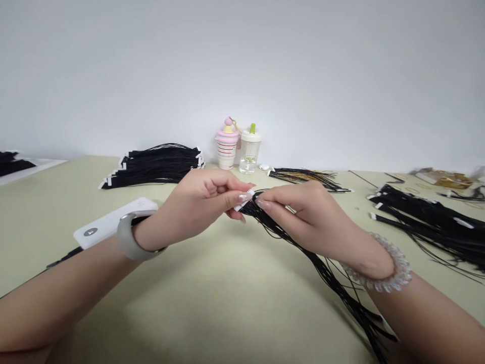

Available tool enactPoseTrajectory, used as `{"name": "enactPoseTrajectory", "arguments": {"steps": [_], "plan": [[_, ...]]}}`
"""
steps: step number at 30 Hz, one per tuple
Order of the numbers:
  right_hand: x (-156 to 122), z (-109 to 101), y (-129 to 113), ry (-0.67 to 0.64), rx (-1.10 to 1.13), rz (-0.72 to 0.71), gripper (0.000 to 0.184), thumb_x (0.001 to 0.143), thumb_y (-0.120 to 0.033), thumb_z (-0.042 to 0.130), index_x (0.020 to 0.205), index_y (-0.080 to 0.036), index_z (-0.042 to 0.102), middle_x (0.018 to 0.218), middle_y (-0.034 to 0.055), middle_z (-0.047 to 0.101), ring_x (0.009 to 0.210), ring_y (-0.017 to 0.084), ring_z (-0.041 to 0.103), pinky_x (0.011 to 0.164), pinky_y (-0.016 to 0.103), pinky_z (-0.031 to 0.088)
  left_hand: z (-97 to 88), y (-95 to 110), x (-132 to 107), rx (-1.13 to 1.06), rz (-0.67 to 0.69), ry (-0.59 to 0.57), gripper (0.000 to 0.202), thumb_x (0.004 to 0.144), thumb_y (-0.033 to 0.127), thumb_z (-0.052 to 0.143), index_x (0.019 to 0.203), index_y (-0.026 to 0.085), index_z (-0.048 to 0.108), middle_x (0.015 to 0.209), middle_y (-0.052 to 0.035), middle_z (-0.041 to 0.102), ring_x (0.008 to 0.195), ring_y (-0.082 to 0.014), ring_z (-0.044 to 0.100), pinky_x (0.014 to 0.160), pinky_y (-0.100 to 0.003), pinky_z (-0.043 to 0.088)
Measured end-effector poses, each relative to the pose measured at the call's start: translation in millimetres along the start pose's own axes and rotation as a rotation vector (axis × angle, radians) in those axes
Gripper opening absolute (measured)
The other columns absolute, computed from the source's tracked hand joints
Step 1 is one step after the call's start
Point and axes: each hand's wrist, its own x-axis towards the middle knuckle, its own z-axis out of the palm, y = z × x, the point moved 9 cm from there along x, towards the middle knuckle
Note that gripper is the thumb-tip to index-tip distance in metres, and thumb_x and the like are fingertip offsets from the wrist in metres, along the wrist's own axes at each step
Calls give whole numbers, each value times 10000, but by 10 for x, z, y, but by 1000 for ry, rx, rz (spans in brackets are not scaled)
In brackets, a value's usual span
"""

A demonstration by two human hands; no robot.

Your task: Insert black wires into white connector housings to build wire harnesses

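A pale green table (68, 227) runs along a white wall, with thick sheaves of black cords tipped in white tabs lying across it: one at the back on the left (155, 167), a larger one on the right (428, 227). A pink-striped cup (227, 149) and a clear tumbler (250, 154) stand by the wall, and a flat white box (113, 222) lies beside the left forearm. Between the two hands hangs a loose hank of thin black cords (299, 253), held over the table, its long ends trailing down toward the near edge. It looks very light and limp, likely to droop and tangle, so the firmer tabbed end seems the surest place to hold. The left hand (197, 207) pinches a small white tab (243, 200) between thumb and forefinger, its other fingers loosely curled. The right hand (306, 217) closes on the cords just beside that tab, though its thumb is hidden, so the exact grip cannot be told.
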Motion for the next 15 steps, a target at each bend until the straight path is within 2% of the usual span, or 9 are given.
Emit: {"name": "enactPoseTrajectory", "arguments": {"steps": [6, 10, 15], "plan": [[-11, 2, -64, 33, -170, -46, 237, 874, -205, 389, 703, -164, 548, 532, -41, 439, 478, 50, 320, 502, 202, 240, 2, -18, -6, 30, -16, 2, 182, 760, 323, 583, 775, 166, 674, 753, -4, 684, 559, -75, 642, 522, -135, 536], [-12, 24, -57, 46, -266, -59, 215, 832, -188, 418, 637, -158, 504, 515, -38, 424, 470, 52, 302, 492, 208, 229, 9, -15, 2, 47, -26, 6, 142, 757, 279, 584, 756, 173, 678, 729, 3, 685, 568, -74, 642, 527, -130, 534], [-22, 70, -33, 75, -430, -61, 230, 838, -208, 378, 645, -154, 491, 511, -21, 410, 473, 66, 308, 491, 230, 214, 16, -30, 6, 16, -52, 4, 137, 761, 265, 577, 740, 175, 679, 781, 5, 687, 556, -62, 644, 502, -106, 519]]}}
